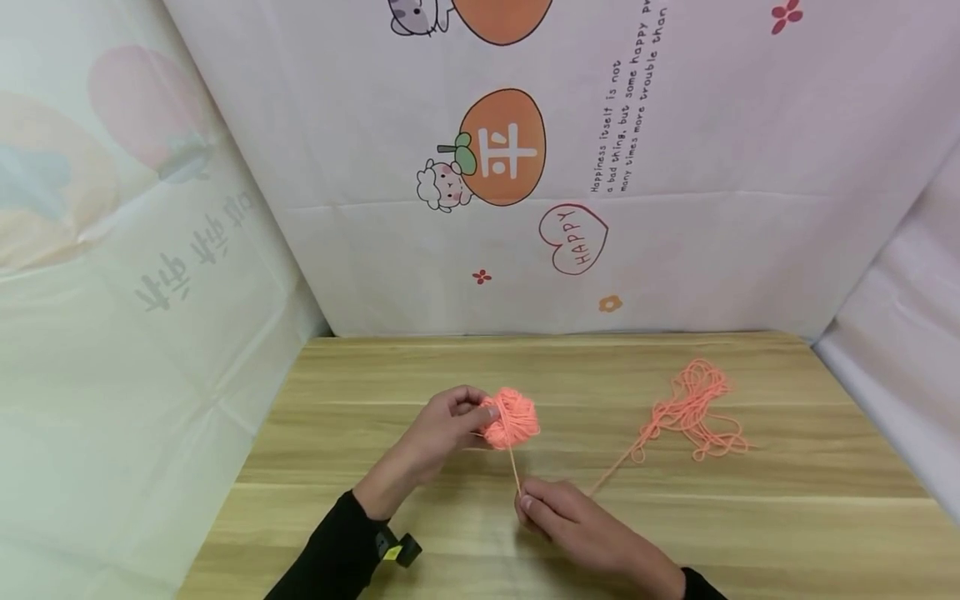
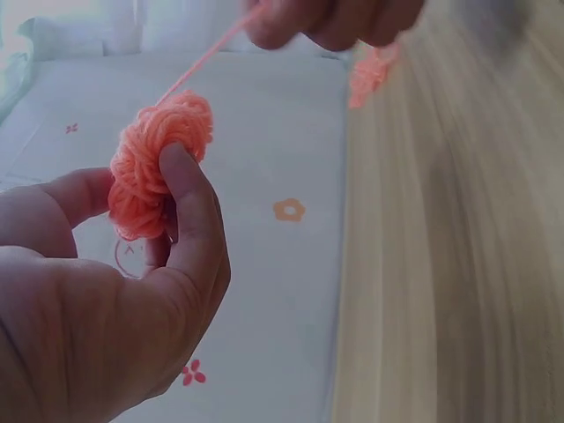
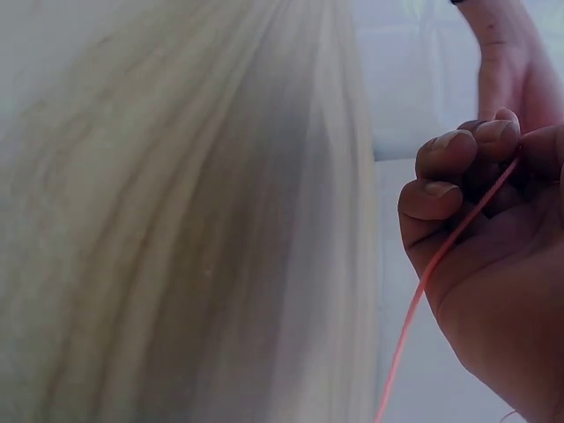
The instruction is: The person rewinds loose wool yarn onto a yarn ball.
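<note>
A small ball of coral-pink yarn (image 1: 517,419) is held above the table by my left hand (image 1: 442,432), thumb on one side and fingers on the other. In the left wrist view the ball (image 2: 159,163) shows its wound strands, with the left thumb pressed on it. From the ball a taut strand (image 1: 514,468) runs to my right hand (image 1: 573,521), which pinches it between thumb and curled fingers. In the right wrist view the strand (image 3: 414,304) crosses the palm and hangs out below.
A loose tangle of the same yarn (image 1: 693,408) lies on the wooden table (image 1: 360,375) to the right, joined by a strand to the right hand. White printed cloth (image 1: 675,258) rises behind the table and at both sides. A black wrist strap (image 1: 397,546) is on the left arm.
</note>
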Motion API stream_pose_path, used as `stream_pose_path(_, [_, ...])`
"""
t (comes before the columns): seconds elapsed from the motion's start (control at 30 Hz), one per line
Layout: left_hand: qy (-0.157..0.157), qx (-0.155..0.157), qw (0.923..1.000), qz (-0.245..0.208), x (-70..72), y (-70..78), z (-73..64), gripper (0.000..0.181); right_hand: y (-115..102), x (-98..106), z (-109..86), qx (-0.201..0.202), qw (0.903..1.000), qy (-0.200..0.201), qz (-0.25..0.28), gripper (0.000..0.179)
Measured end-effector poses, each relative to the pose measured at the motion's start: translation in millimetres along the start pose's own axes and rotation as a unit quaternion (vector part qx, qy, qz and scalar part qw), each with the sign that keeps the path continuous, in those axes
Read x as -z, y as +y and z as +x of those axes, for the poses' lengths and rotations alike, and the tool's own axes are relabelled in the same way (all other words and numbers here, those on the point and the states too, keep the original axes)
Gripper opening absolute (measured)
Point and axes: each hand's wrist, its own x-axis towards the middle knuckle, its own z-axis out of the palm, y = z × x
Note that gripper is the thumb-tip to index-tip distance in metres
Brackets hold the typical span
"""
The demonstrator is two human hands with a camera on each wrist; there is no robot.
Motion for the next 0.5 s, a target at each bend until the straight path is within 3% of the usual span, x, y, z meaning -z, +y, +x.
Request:
stream_pose_path(0.23, [-0.055,0.0,0.9981,-0.027,-10.9,11.0,-10.8,0.034,15,2,7.8,-0.016,0.9993,-0.004,-0.035,0.033])
stream_pose_path(0.37, [-0.079,0.007,0.9966,-0.02,-19.6,16.9,-19.9,0.033,21,4,13.1,-0.014,0.9982,0.009,-0.057,0.028])
stream_pose_path(0.5, [-0.105,0.011,0.9943,-0.012,-29.0,19.3,-28.4,0.03,22,8,12.5,-0.049,0.9945,0.024,-0.089,0.037])
